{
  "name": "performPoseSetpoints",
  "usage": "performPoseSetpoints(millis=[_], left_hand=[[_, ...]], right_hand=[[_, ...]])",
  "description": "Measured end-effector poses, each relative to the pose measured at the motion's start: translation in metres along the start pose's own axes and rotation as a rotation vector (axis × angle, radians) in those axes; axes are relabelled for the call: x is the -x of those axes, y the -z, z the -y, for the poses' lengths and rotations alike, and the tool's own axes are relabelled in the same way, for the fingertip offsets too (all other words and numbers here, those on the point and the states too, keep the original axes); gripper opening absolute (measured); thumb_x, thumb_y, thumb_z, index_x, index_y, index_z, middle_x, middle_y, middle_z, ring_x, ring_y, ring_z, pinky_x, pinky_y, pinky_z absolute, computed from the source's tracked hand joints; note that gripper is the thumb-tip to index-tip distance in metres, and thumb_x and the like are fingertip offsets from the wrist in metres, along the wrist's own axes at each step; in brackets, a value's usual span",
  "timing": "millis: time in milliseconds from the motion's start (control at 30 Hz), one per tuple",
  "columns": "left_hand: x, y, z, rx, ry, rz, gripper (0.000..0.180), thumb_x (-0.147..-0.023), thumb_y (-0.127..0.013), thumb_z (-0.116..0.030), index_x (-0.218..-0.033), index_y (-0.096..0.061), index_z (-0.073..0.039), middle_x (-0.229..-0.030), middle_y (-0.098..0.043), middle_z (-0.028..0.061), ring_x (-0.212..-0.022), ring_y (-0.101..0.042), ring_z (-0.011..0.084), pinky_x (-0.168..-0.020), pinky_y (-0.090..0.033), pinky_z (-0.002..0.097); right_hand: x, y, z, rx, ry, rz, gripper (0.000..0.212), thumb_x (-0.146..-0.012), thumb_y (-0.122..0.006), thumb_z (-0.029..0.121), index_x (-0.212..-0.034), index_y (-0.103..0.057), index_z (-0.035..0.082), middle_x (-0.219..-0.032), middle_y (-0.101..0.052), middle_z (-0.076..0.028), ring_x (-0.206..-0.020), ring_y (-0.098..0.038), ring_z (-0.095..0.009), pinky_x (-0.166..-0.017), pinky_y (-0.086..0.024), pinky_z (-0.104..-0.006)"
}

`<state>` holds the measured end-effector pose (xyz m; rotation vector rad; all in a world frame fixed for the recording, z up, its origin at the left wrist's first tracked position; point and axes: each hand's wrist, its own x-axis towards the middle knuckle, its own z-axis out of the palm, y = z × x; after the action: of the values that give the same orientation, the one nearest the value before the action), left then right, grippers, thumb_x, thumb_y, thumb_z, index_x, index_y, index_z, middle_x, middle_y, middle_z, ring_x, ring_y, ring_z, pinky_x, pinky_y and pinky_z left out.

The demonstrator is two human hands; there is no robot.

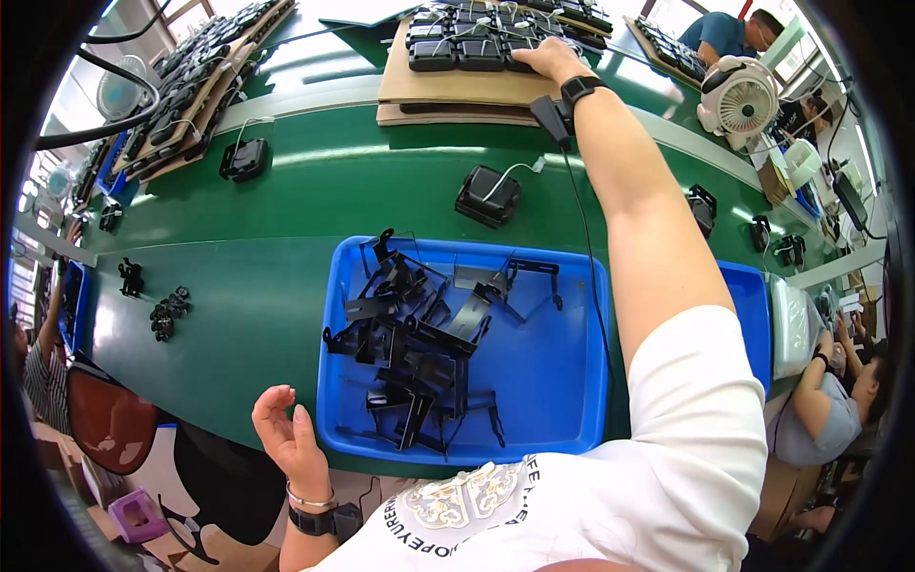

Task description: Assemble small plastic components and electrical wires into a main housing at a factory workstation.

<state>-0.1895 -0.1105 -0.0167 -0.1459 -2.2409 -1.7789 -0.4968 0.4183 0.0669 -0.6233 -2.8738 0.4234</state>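
My right hand [553,59] is stretched far forward, its fingers closed around the edge of a black box-shaped unit at the near right of a cluster. Rows of these black units [479,54] with white cables lie on stacked brown cardboard [457,88]. The fingertips are partly hidden. My left hand [294,440] hovers by the near left corner of a blue tray [534,405], fingers loosely bent and apart, with nothing in it. Black metal brackets [419,372] lie tangled in the tray. Beyond it, a single black unit [488,195] with a white cable rests on the green table [381,172].
Another black unit [245,160] sits at the far left, and small black parts [170,315] lie left of the tray. A second blue tray [748,315] is under my right arm. A black cable [583,219] hangs from my right wrist. A fan [739,100] and co-workers are to the right.
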Motion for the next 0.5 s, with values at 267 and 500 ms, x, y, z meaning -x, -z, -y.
performPoseSetpoints(millis=[267, 500], left_hand=[[-0.002, -0.003, -0.002, 0.011, 0.000, -0.019, 0.032, -0.083, -0.050, -0.001, -0.114, -0.045, 0.000, -0.109, -0.051, 0.0098, -0.098, -0.049, 0.0187, -0.091, -0.039, 0.0320], [0.001, -0.002, -0.001, 0.048, -0.033, 0.000, 0.030, -0.083, -0.048, 0.004, -0.113, -0.045, 0.000, -0.106, -0.052, 0.0085, -0.096, -0.051, 0.0164, -0.090, -0.040, 0.0293]], right_hand=[[-0.013, -0.015, 0.008, -0.045, -0.067, -0.104, 0.059, -0.064, -0.065, 0.045, -0.097, -0.064, -0.005, -0.100, -0.063, -0.022, -0.090, -0.061, -0.034, -0.082, -0.047, -0.0336], [0.047, 0.016, -0.012, -0.010, -0.189, -0.201, 0.067, -0.056, -0.071, 0.041, -0.101, -0.060, -0.007, -0.105, -0.059, -0.022, -0.099, -0.056, -0.031, -0.084, -0.047, -0.0338]])
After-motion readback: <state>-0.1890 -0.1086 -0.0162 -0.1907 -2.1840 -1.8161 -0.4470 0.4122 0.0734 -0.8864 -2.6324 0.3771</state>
